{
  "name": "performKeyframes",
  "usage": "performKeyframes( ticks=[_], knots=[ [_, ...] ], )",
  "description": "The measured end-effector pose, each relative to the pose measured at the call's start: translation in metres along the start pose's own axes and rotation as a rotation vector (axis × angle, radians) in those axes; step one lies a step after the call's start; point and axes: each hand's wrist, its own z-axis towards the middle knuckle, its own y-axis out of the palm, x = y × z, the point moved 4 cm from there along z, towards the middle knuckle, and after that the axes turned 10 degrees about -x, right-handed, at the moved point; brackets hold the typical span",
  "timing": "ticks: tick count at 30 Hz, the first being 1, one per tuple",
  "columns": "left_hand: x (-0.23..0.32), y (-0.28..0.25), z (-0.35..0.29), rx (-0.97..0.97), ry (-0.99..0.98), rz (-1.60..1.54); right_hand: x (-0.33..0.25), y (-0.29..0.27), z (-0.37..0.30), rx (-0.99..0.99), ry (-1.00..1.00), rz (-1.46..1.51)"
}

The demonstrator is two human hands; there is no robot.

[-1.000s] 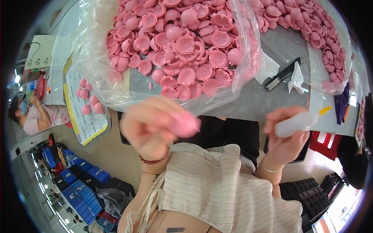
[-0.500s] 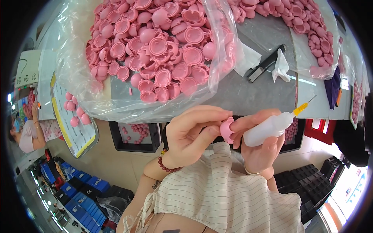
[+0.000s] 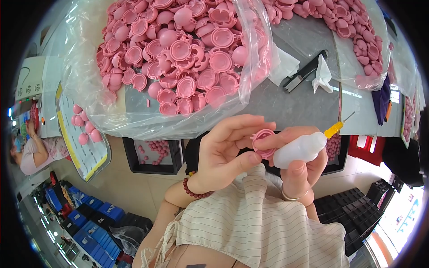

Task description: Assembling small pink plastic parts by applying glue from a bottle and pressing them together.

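Observation:
Between the fingers and thumb of my left hand (image 3: 223, 154) sits a small pink plastic half-shell (image 3: 262, 133), its round hollow side turned up. My right hand (image 3: 296, 179) grips a white squeeze bottle (image 3: 300, 151) whose yellow tip (image 3: 333, 130) ends in a thin metal needle pointing up and right, away from the shell. The right index finger reaches across and touches the shell, covering part of it. Just beyond my hands, a clear plastic bag (image 3: 152, 127) lies spread on the grey table, holding a heap of pink half-shells (image 3: 181, 50).
Right of the bag lie a black tool with a metal end (image 3: 305, 70) and white tissue (image 3: 322, 77). More pink shells (image 3: 366, 44) fill another bag at the far right. Black trays (image 3: 154, 169) with pink pieces stand below the table edge. Another person (image 3: 38, 154) sits far left.
The half-shell has turned from edge-on to hollow side up between my fingers. My right hand and the bottle have shifted slightly left, and the needle has tipped a little lower.

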Motion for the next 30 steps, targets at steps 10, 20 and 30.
performKeyframes(
  ticks=[10,20,30],
  knots=[
    [0.003,-0.003,0.003,-0.106,0.098,0.348,0.004,-0.001,0.000,0.079,-0.004,0.040],
    [0.005,0.002,0.005,-0.213,0.064,-0.172,-0.012,-0.044,-0.008,0.297,-0.510,-0.038],
    [-0.001,0.004,0.006,-0.009,-0.010,-0.028,-0.035,-0.023,-0.007,0.000,-0.725,-0.458]
  ],
)
